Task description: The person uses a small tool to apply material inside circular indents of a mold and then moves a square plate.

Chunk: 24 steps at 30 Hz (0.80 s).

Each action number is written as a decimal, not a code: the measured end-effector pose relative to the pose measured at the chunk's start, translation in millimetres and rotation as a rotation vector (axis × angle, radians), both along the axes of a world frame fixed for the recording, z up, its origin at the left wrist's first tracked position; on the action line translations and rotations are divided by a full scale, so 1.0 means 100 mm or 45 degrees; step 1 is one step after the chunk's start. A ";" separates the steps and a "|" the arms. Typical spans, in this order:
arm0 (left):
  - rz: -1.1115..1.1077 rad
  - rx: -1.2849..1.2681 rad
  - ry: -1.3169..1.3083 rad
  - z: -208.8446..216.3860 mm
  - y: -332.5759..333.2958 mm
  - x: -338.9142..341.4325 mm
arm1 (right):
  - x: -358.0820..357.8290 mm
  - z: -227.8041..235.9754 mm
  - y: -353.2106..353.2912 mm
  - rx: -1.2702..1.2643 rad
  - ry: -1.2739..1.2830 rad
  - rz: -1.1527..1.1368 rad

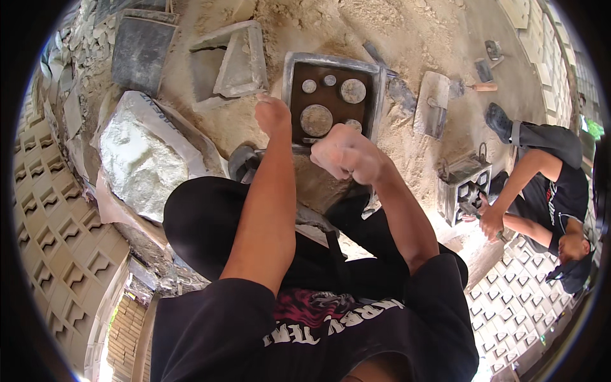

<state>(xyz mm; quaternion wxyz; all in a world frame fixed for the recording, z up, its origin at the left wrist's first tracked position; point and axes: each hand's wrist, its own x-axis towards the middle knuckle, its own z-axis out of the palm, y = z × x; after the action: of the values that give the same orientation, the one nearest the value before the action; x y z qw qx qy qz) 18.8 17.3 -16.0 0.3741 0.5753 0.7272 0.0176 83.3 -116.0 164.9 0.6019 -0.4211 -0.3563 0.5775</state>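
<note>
A square grey mould frame (380, 105) lies on the sandy ground before me, with a dark brown filling. Round grey discs of different sizes, the largest a pale disc (316, 120), show inside it. My left hand (272, 116) is closed just outside the frame's left side; anything in its fingers is hidden. Over the frame's near right corner is my right hand (347, 153), closed in a fist and slightly smeared; what it holds, if anything, cannot be made out. It partly covers a smaller disc (353, 125) and the near rim.
Left lies an opened sack of white powder (143, 146); beyond it are a dark slab (141, 54) and a broken concrete frame (249, 60). A flat float (432, 105) and wooden-handled trowel (482, 86) lie right. A co-worker (547, 178) handles a block mould (459, 191) at far right.
</note>
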 end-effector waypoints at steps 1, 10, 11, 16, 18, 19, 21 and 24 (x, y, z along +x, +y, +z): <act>0.015 0.008 -0.004 -0.01 0.03 0.01 | 0.00 0.12 -0.01 0.056 -0.072 0.027; 0.017 -0.016 0.014 -0.01 0.06 -0.03 | -0.10 0.38 -0.20 0.271 -0.395 -0.040; 0.024 -0.037 0.025 -0.02 0.07 -0.03 | -0.14 0.35 -0.21 0.252 -0.408 -0.083; 0.003 -0.074 0.001 0.00 0.02 0.00 | -0.18 -0.02 -0.38 0.152 -0.417 -0.501; -0.001 -0.063 -0.001 -0.01 0.04 0.01 | -0.31 -0.11 -0.37 0.220 -0.392 -0.995; -0.002 -0.059 0.000 0.00 0.04 0.01 | -0.32 -0.13 -0.41 0.191 -0.371 -1.044; 0.020 -0.073 -0.013 -0.01 0.07 -0.02 | -0.36 -0.11 -0.46 0.128 -0.302 -1.093; 0.040 -0.071 -0.020 -0.02 0.06 -0.02 | -0.45 0.08 -0.45 0.147 -0.379 -1.045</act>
<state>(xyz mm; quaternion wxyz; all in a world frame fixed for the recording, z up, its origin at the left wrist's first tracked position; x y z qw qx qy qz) 16.4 23.6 -17.5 0.3953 0.5528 0.7335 0.0076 38.5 -160.8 173.3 0.7460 -0.5721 -0.2740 0.2029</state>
